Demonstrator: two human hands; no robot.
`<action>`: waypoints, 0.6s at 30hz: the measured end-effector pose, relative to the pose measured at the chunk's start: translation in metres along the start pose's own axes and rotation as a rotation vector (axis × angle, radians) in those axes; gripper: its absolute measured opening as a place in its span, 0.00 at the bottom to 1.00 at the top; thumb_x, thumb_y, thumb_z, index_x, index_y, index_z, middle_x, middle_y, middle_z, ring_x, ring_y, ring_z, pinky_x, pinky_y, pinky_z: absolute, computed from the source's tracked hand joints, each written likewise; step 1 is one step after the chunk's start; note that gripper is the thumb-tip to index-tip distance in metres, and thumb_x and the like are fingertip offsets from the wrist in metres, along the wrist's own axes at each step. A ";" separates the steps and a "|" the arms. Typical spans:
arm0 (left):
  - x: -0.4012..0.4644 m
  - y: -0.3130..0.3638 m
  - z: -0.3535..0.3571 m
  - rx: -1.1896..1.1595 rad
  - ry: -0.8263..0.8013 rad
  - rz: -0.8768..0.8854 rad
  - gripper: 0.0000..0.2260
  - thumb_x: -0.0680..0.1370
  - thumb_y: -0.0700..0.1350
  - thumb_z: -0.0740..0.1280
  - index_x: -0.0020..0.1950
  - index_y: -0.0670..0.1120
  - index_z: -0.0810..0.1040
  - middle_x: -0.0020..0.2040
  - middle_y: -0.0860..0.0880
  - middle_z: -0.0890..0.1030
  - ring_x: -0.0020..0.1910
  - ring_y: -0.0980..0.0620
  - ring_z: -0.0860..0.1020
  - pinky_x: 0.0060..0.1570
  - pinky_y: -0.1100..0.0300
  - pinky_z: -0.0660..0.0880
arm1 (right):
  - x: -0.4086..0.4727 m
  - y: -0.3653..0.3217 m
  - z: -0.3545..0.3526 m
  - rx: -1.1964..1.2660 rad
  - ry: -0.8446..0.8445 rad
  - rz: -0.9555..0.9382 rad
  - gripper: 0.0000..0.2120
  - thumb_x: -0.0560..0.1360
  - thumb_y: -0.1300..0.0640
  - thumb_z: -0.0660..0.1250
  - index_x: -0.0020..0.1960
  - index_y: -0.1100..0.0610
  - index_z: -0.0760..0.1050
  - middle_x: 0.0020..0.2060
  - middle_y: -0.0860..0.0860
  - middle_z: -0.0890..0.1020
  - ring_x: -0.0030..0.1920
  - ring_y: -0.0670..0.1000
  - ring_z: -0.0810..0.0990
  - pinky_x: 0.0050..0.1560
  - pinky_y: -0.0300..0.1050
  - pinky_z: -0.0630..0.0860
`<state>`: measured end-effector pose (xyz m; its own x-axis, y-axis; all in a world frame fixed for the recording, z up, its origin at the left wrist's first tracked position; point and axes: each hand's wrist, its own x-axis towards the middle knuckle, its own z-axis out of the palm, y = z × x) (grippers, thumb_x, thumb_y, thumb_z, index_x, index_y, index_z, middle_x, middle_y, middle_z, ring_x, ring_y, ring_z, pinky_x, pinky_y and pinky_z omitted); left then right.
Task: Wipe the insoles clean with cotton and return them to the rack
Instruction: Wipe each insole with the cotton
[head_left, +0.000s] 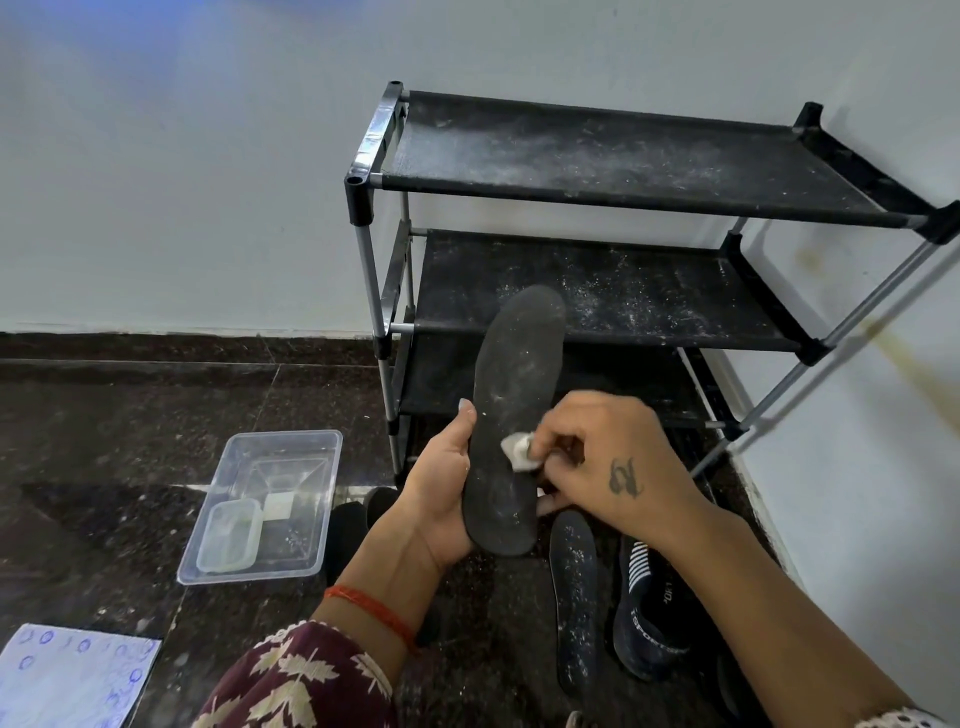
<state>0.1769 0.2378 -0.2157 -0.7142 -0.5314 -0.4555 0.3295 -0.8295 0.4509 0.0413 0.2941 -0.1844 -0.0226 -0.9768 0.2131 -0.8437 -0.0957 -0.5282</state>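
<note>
While the left hand is gripping a dark insole by its lower edge, thumb curled along the left side and fingertips showing at the right, the insole is standing nearly upright in front of the rack, its toe end overlapping the middle shelf in the view. The right hand is pinching a small white wad of cotton between thumb and fingers and pressing it against the insole's face just above the heel area. The insole's surface is showing pale dust specks and smears. A second insole, speckled white, is lying flat on the dark stone floor below the hands, and a dark shoe with white stripes and lettering is lying just to its right. The rack is standing against the pale wall, its black fabric shelves dusted with white. To the left, a clear plastic tray is sitting on the floor, holding a smaller clear container and a small white square. A printed sheet is lying at the lower left corner.
</note>
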 end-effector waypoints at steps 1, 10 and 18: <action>-0.001 0.000 0.002 -0.002 -0.014 -0.003 0.31 0.81 0.60 0.49 0.49 0.39 0.83 0.48 0.38 0.83 0.41 0.42 0.84 0.37 0.45 0.80 | 0.000 -0.001 0.001 0.071 0.044 0.045 0.11 0.64 0.66 0.67 0.39 0.51 0.80 0.36 0.44 0.79 0.35 0.44 0.78 0.35 0.41 0.78; -0.001 0.002 -0.002 -0.035 0.025 -0.003 0.35 0.81 0.60 0.50 0.39 0.35 0.84 0.40 0.37 0.83 0.36 0.44 0.84 0.34 0.54 0.81 | -0.004 -0.028 0.009 0.488 -0.315 0.077 0.15 0.65 0.70 0.72 0.48 0.56 0.80 0.36 0.49 0.81 0.36 0.43 0.79 0.40 0.32 0.76; 0.003 0.002 -0.006 -0.058 0.073 0.010 0.31 0.81 0.60 0.51 0.57 0.35 0.79 0.52 0.37 0.81 0.46 0.42 0.82 0.45 0.49 0.80 | -0.004 -0.012 -0.006 0.232 -0.422 -0.041 0.13 0.63 0.70 0.69 0.40 0.54 0.83 0.34 0.44 0.82 0.38 0.41 0.81 0.45 0.26 0.71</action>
<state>0.1799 0.2334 -0.2208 -0.6646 -0.5492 -0.5067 0.3736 -0.8315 0.4112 0.0478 0.3007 -0.1740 0.2679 -0.9593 -0.0892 -0.6965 -0.1289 -0.7059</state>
